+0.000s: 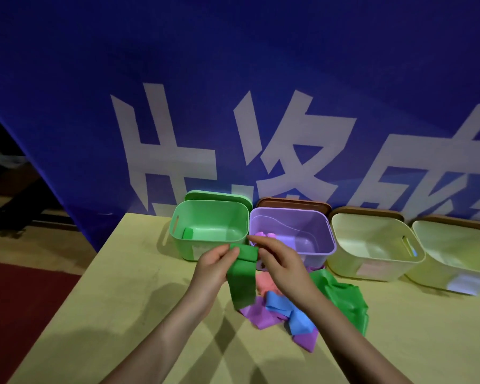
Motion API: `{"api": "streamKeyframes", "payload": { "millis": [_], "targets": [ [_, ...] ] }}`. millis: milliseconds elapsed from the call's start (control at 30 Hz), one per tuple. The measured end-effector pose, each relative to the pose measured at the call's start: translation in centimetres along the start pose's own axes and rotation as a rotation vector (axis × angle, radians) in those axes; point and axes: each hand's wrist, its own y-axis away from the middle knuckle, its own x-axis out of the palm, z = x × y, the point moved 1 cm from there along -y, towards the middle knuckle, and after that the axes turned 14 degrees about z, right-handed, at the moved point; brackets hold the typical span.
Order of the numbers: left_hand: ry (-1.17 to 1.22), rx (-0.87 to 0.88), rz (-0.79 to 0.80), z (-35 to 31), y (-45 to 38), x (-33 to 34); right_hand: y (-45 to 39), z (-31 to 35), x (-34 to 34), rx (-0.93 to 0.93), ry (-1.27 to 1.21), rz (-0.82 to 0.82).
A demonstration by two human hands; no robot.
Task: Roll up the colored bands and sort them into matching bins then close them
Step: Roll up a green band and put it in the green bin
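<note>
Head view: L hand (215,261) & R hand (281,260) both pinching green band (243,275) at rolled top, tail hanging to table (128,273). Just behind: green bin (178,231), purple bin (320,231), both open. Loose bands (288,311) piled under R wrist; bare tabletop left, near edge.

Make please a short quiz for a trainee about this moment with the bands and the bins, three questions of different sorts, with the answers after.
1. True or false: both hands hold the green band that is being rolled.
2. Which bin already holds a green roll? A) green bin B) purple bin C) the far-right bin
3. Fill in: the loose bands lie on the table in ____ of the bins.

Key:
1. True: the left hand and the right hand pinch its rolled top, and the tail hangs down.
2. A
3. front
</note>
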Motion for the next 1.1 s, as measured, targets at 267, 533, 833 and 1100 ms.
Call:
{"api": "streamKeyframes", "payload": {
  "millis": [267,533,833,1100],
  "targets": [
    [-0.429,0.190,0.003,0.8,1.2,-2.2,0.4,0.8,3.8,0.162,-0.206,-0.066],
    [-0.458,0.276,0.057,0.6,3.5,-3.7,1.6,2.1,6.1,0.118,-0.206,-0.115],
    [-0.092,-0.062,0.071,0.2,5.6,-4.7,2.1,3.6,7.5,0.087,-0.336,-0.162],
    [-0.056,-0.069,0.073,0.3,6.8,-4.4,2.8,3.6,8.0,-0.039,0.014,-0.218]
  ]
}}
